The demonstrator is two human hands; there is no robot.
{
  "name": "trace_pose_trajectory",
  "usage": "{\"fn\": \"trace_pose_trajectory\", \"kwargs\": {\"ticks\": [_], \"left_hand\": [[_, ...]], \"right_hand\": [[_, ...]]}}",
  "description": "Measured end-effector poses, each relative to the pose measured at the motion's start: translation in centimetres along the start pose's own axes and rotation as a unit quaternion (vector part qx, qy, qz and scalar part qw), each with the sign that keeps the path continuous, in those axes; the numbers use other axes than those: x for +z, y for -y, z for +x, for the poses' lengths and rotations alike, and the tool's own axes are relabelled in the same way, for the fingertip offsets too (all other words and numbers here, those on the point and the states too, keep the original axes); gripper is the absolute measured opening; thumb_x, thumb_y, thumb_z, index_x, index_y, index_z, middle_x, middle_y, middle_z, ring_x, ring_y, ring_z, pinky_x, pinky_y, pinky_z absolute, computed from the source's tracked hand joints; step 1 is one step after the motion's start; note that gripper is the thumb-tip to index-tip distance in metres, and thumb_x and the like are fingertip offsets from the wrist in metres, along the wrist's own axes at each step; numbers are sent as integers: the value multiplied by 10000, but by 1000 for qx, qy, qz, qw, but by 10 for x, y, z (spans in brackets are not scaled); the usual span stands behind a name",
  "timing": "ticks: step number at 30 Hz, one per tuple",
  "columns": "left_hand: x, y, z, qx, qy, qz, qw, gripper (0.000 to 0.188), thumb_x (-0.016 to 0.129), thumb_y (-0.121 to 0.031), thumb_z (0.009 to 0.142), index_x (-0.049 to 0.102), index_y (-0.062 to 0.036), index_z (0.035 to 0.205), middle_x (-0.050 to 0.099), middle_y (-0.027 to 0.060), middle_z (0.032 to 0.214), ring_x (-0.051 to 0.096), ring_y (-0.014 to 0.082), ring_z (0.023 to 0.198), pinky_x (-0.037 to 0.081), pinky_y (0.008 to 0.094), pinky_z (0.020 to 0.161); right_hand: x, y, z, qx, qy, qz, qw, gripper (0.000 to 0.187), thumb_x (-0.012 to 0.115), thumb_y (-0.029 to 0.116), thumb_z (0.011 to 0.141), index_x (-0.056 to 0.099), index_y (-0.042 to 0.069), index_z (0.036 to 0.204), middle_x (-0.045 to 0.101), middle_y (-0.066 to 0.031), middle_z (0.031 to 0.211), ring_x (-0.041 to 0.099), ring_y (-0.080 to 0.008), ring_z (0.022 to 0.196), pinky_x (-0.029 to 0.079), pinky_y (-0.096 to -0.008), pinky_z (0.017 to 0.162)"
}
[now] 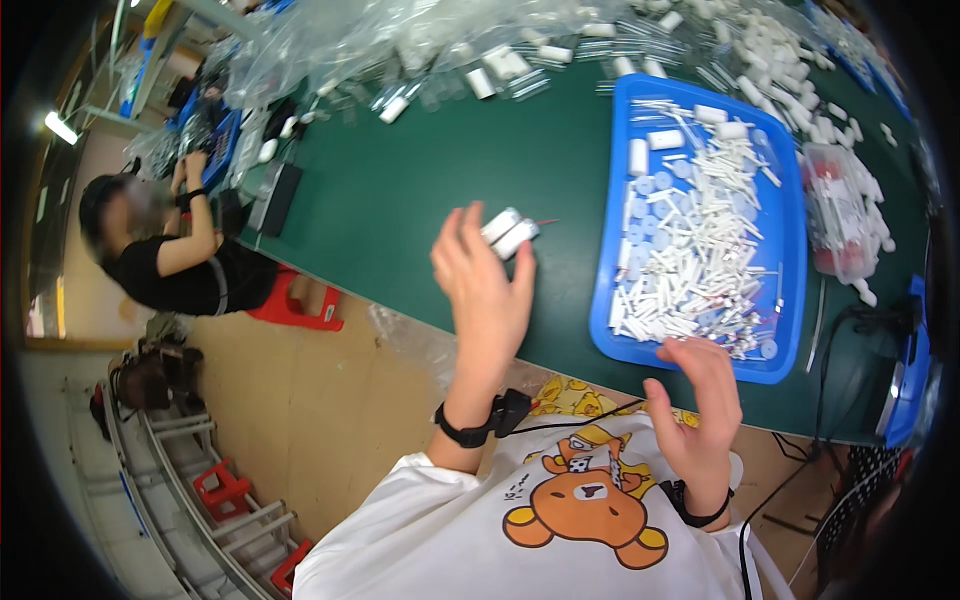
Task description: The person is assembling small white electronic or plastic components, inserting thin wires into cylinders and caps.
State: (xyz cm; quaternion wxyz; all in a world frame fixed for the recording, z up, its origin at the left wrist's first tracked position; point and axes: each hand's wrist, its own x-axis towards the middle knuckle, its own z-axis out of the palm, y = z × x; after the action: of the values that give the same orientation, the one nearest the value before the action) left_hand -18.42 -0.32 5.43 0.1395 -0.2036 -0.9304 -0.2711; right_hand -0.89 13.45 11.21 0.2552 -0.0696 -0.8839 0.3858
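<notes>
On the green counter (pixel 400 170), a blue tray (pixel 605 270) sits at the right, a clear plastic tub (pixel 838 220) just right of it. White cylinders (pixel 775 70) lie scattered far right, clear plastic bags (pixel 330 50) along the far side, a black box (pixel 283 200) at left.

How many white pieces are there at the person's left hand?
2: the left piece and, beside it, the right piece, nearer the blue tray. More may be hidden under the left hand.

2 white cylinders (pixel 515 239) slant side by side.
</notes>
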Motion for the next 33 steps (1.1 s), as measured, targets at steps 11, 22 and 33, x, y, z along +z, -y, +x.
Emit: {"fn": "trace_pose_trajectory", "kwargs": {"ticks": [11, 22, 33], "left_hand": [[3, -82, -23, 220, 197, -228, 928, 213, 624, -21, 749, 587, -39, 958, 576, 80, 916, 530, 263, 917, 401, 344, 819], [16, -88, -27, 248, 238, -202, 917, 239, 645, -9, 721, 593, -52, 950, 528, 83, 854, 525, 265, 807, 403, 350, 722], [17, -87, -28, 243, 212, -228, 919, 256, 642, -17, 732, 597, -60, 980, 530, 70, 785, 532, 249, 746, 396, 339, 680]], "right_hand": [[-60, -52, 5, 98, 19, -228, 968, 226, 661, 15, 680, 583, 24, 892, 560, -111, 818, 535, -282, 811, 411, -362, 743], [-93, -66, 37, 59, 164, -222, 959, 190, 606, -18, 695, 589, 33, 878, 565, -112, 830, 540, -292, 842, 410, -371, 779], [-69, -111, 85, -136, 260, -301, 907, 84, 525, 9, 707, 575, 21, 774, 557, -79, 809, 561, -250, 811, 433, -322, 764]]}}
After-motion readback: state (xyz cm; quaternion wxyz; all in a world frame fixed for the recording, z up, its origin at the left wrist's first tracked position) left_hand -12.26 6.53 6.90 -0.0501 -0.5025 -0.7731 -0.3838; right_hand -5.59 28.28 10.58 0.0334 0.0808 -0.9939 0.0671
